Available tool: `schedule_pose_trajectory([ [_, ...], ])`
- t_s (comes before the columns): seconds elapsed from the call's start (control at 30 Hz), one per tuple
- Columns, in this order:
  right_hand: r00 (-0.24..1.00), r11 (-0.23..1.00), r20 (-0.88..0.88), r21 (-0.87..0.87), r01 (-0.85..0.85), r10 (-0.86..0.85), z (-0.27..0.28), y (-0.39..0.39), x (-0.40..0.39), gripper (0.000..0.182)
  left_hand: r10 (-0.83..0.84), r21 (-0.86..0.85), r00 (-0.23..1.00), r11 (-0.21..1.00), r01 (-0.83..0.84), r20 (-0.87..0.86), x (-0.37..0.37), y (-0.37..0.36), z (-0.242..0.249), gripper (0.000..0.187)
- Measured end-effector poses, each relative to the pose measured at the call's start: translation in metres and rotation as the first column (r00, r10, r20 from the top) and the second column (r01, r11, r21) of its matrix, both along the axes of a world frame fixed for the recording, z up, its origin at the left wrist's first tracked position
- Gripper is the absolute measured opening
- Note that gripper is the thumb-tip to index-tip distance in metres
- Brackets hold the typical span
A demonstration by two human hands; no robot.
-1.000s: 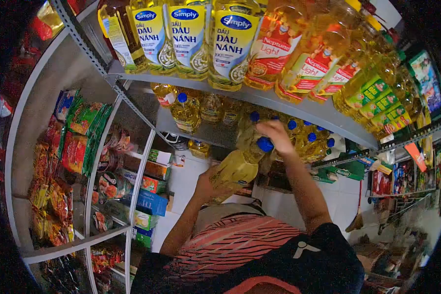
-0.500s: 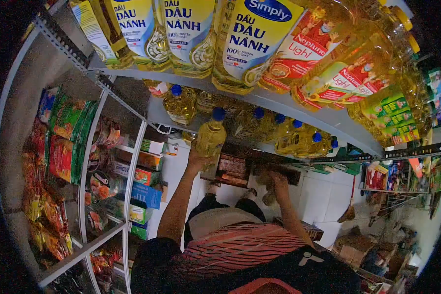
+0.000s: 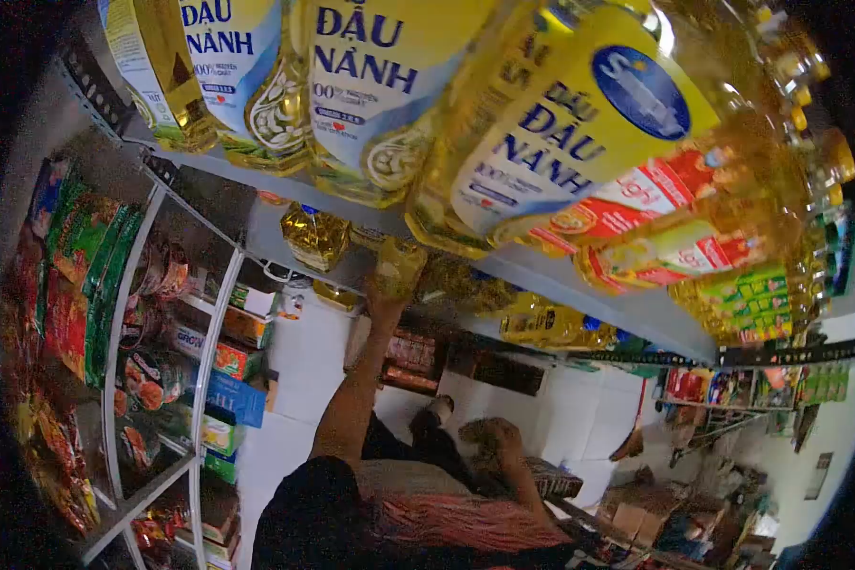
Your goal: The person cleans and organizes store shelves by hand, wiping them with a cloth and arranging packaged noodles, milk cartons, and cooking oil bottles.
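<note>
My left hand (image 3: 386,293) is raised to the lower shelf, its fingers closed around a cooking oil bottle (image 3: 402,264). The bottle's top is hidden behind the upper shelf and its large bottles. Down by my lap, my right hand (image 3: 496,439) is dim and curled; what it holds, if anything, cannot be made out. Beside the held bottle, another yellow oil bottle (image 3: 313,236) stands on the lower shelf. More oil bottles (image 3: 541,321) with blue caps sit to the right, partly hidden under the upper shelf.
Large soybean oil bottles (image 3: 361,104) line the upper shelf (image 3: 560,280) close to my head. A rack at left holds packets (image 3: 90,247) and boxes (image 3: 228,404). A carton (image 3: 413,356) lies on the white-tiled floor (image 3: 299,380). Cardboard boxes (image 3: 636,518) are at lower right.
My left hand has brought the oil bottle up toward the lower shelf, its cap now hidden. My right hand has moved lower and left in view. My head has shifted closer to the upper shelf.
</note>
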State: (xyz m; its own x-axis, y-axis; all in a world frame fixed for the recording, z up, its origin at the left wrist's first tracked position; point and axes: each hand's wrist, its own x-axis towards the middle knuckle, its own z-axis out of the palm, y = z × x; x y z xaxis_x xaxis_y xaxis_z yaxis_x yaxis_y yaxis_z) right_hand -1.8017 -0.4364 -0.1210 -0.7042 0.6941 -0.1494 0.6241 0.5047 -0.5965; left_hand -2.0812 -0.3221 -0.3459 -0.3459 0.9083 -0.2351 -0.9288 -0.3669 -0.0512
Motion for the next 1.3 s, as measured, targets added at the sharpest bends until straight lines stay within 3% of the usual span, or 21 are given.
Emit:
schedule_pose_trajectory([
  [0.03, 0.978, 0.997, 0.21, -0.066, 0.027, -0.013, -0.011, -0.002, 0.003, 0.027, 0.136, -0.002, 0.923, 0.989, -0.146, -0.361, 0.007, 0.007, 0.004, 0.055],
  [0.1, 0.908, 0.987, 0.42, -0.142, 0.073, -0.007, -0.008, -0.009, 0.001, 0.028, 0.22, 0.022, 0.709, 0.96, -0.278, -0.67, 0.011, 0.006, -0.007, 0.054],
  [0.13, 0.938, 0.965, 0.328, -0.192, 0.179, -0.109, 0.0, -0.008, 0.001, 0.031, 0.178, 0.012, 0.902, 0.982, -0.188, -0.394, 0.005, 0.015, -0.012, 0.056],
  [0.2, 0.944, 0.928, 0.248, -0.247, 0.278, -0.217, 0.003, -0.007, 0.003, 0.033, 0.104, 0.035, 0.992, 0.994, -0.102, -0.066, 0.005, 0.023, -0.009, 0.059],
  [0.27, 0.753, 0.567, -0.011, -0.667, 0.484, -0.657, -0.016, -0.016, 0.016, 0.036, 0.133, -0.081, 0.736, 0.965, -0.248, -0.663, 0.013, 0.017, 0.01, 0.063],
  [0.4, 0.882, 0.77, -0.041, -0.509, 0.386, -0.469, -0.044, -0.011, 0.029, 0.033, 0.316, 0.085, 0.582, 0.918, -0.389, -0.75, 0.022, 0.011, 0.031, 0.063],
  [0.5, 0.877, 0.755, -0.11, -0.566, 0.331, -0.467, -0.029, -0.008, 0.006, 0.03, 0.214, 0.021, 0.724, 0.964, -0.266, -0.656, 0.027, 0.009, 0.025, 0.066],
  [0.6, 0.966, 0.88, -0.135, -0.454, 0.137, -0.22, 0.017, -0.002, -0.024, 0.03, 0.282, 0.076, 0.762, 0.953, -0.294, -0.583, 0.036, 0.007, 0.024, 0.069],
  [0.63, 0.975, 0.977, -0.203, -0.209, 0.047, -0.091, 0.025, -0.001, -0.027, 0.028, 0.286, 0.085, 0.791, 0.954, -0.286, -0.541, 0.037, 0.01, 0.016, 0.066],
  [0.7, 0.969, 0.998, -0.242, 0.044, -0.037, 0.046, 0.01, -0.002, -0.008, 0.027, 0.283, 0.101, 0.842, 0.958, -0.267, -0.458, 0.039, 0.019, -0.012, 0.061],
  [0.8, 0.969, 0.941, -0.231, -0.339, -0.001, -0.082, -0.054, -0.007, 0.036, 0.033, 0.282, 0.12, 0.876, 0.96, -0.255, -0.392, 0.034, 0.034, -0.062, 0.056],
  [0.87, 0.933, 0.803, -0.17, -0.571, 0.17, -0.318, -0.056, -0.009, 0.044, 0.037, 0.427, 0.236, 0.688, 0.903, -0.36, -0.587, 0.035, 0.041, -0.093, 0.05],
  [0.9, 0.91, 0.739, -0.138, -0.637, 0.221, -0.391, -0.053, -0.007, 0.046, 0.039, 0.429, 0.236, 0.684, 0.902, -0.363, -0.59, 0.034, 0.038, -0.068, 0.05],
  [0.93, 0.938, 0.895, -0.269, -0.439, 0.082, -0.218, -0.039, 0.002, 0.042, 0.04, 0.446, 0.238, 0.705, 0.894, -0.379, -0.551, 0.034, 0.031, -0.019, 0.05],
  [1.0, 0.935, 0.978, -0.355, -0.198, -0.07, -0.005, -0.029, 0.008, 0.051, 0.041, 0.472, 0.245, 0.721, 0.881, -0.405, -0.508, 0.037, 0.025, 0.038, 0.051],
  [1.03, 0.893, 0.85, -0.348, -0.522, 0.068, -0.286, -0.031, 0.008, 0.057, 0.04, 0.468, 0.235, 0.719, 0.883, -0.407, -0.514, 0.034, 0.024, 0.052, 0.051],
  [1.07, 0.813, 0.596, -0.242, -0.788, 0.153, -0.529, -0.032, 0.01, 0.061, 0.04, 0.452, 0.217, 0.714, 0.89, -0.401, -0.535, 0.033, 0.022, 0.055, 0.051],
  [1.1, 0.826, 0.6, -0.252, -0.79, 0.125, -0.504, -0.025, 0.015, 0.058, 0.04, 0.422, 0.182, 0.703, 0.902, -0.392, -0.573, 0.03, 0.02, 0.051, 0.051],
  [1.17, 0.818, 0.377, 0.102, -0.851, 0.367, -0.566, -0.006, 0.028, 0.055, 0.041, 0.293, 0.049, 0.66, 0.931, -0.362, -0.692, 0.024, 0.012, 0.041, 0.051],
  [1.23, 0.847, 0.407, 0.051, -0.86, 0.307, -0.529, -0.003, 0.039, 0.057, 0.04, 0.001, -0.214, 0.538, 0.916, -0.338, -0.843, 0.021, -0.006, 0.028, 0.051],
  [1.3, 0.826, 0.42, -0.042, -0.875, 0.241, -0.562, -0.013, 0.05, 0.06, 0.04, -0.435, -0.523, 0.301, 0.771, -0.362, -0.849, 0.025, -0.037, 0.015, 0.052],
])
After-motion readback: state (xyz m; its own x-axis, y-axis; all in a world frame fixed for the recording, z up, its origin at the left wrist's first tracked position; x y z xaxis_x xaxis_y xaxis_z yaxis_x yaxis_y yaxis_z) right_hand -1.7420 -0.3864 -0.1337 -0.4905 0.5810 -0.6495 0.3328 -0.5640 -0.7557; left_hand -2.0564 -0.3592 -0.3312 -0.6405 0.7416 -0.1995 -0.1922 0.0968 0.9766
